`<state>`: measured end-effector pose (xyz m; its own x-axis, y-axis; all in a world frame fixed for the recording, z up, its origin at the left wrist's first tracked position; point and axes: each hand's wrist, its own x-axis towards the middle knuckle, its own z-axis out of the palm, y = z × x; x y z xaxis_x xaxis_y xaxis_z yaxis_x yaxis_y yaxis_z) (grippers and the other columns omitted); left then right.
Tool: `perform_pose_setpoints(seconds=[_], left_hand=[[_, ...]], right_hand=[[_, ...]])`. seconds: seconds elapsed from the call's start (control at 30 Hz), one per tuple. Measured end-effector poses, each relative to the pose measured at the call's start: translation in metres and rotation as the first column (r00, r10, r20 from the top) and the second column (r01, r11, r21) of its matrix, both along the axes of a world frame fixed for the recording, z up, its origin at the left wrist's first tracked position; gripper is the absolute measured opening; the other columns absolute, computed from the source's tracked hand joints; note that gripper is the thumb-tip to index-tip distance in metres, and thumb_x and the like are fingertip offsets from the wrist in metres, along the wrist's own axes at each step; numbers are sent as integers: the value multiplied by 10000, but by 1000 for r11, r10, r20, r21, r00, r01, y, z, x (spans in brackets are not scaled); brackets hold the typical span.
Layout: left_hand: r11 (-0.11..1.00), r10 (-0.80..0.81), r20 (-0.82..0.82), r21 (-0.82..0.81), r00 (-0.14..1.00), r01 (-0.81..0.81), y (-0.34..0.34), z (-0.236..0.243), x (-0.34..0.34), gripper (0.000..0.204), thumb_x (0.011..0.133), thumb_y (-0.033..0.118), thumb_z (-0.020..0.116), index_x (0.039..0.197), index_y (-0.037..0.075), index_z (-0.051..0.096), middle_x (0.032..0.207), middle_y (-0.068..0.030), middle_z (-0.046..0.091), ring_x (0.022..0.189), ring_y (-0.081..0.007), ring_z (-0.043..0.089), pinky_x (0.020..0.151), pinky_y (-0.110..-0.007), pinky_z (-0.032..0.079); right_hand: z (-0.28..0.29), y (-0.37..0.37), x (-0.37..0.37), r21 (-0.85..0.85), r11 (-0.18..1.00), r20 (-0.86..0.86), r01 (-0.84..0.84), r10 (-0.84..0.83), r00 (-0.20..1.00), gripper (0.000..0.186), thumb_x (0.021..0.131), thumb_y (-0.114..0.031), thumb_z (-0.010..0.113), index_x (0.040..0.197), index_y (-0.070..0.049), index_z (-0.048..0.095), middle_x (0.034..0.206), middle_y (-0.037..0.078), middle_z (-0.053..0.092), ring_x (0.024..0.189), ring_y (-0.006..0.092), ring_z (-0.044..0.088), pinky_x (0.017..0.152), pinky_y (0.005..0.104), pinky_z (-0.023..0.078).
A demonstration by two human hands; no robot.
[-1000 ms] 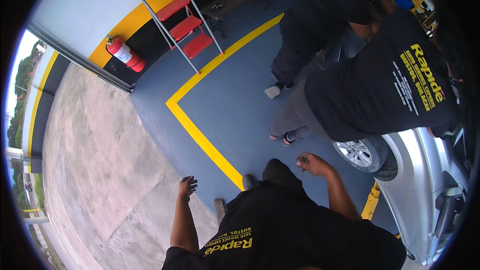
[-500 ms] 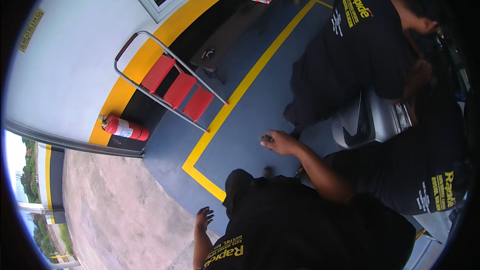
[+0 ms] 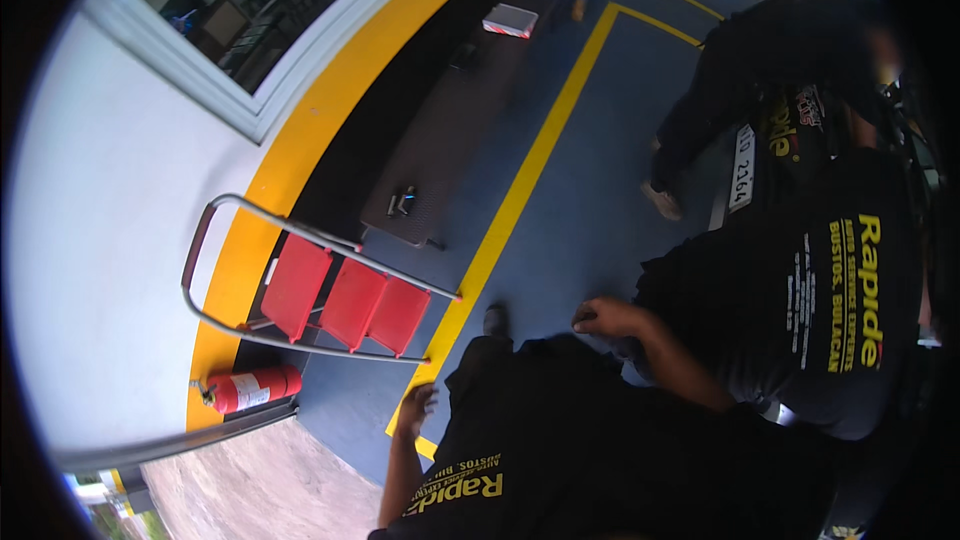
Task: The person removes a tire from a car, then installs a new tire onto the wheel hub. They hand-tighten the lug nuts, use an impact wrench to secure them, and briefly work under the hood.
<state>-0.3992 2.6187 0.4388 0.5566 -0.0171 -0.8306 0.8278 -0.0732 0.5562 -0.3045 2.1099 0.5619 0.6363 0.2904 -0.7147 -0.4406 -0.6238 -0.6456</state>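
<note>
My left hand (image 3: 414,410) hangs beside my torso, fingers loosely bent and apart, with nothing visible in it. To its upper left stands a step ladder (image 3: 352,310) with red treads and a grey tube frame. My right hand (image 3: 608,318) is in front of my body, its fingers curled together around something small and dark that I cannot make out. It is close to a co-worker in a black shirt (image 3: 800,280) on the right. My dark shoe (image 3: 496,321) shows on the floor between my hands.
A red fire extinguisher (image 3: 255,390) is by the wall near the doorway. A dark bench (image 3: 450,130) carries a flat box (image 3: 510,20) and a small metallic item (image 3: 402,202). Another person (image 3: 770,50) bends over at the far right, near a vehicle's licence plate (image 3: 743,168).
The view has shifted, bringing the ladder and extinguisher lower and more of the window into sight. My right hand has come nearer my body. The co-workers appear in different positions.
</note>
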Motion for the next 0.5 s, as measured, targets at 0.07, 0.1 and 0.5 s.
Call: perform_pose_setpoints(seconds=[0.07,0.1,0.5], left_hand=[[902,-409,107,-104,906,419,-40,50,118,417,1007,349,659,1345,105,641,1211,-27,682,1057,-129,620,843,-289,476],[835,-501,138,-181,854,519,-62,75,167,428,1007,319,673,1355,74,632,1224,-60,675,1112,-157,627,908,-310,494],[714,-673,292,17,679,700,-337,121,606,160,993,179,666,1007,20,676,900,-6,655,882,-88,583,827,-287,459]], right_hand=[[14,-23,32,10,988,47,-152,151,987,361,967,-301,703,1223,-47,706,1171,149,734,1132,288,680,985,396,523],[22,-36,48,62,995,35,-76,74,997,348,963,-296,708,1213,-54,710,1166,136,734,1132,281,680,983,394,524],[31,-246,311,335,861,-85,382,-376,923,210,940,-239,710,996,-38,684,970,62,681,920,190,655,867,384,531]])
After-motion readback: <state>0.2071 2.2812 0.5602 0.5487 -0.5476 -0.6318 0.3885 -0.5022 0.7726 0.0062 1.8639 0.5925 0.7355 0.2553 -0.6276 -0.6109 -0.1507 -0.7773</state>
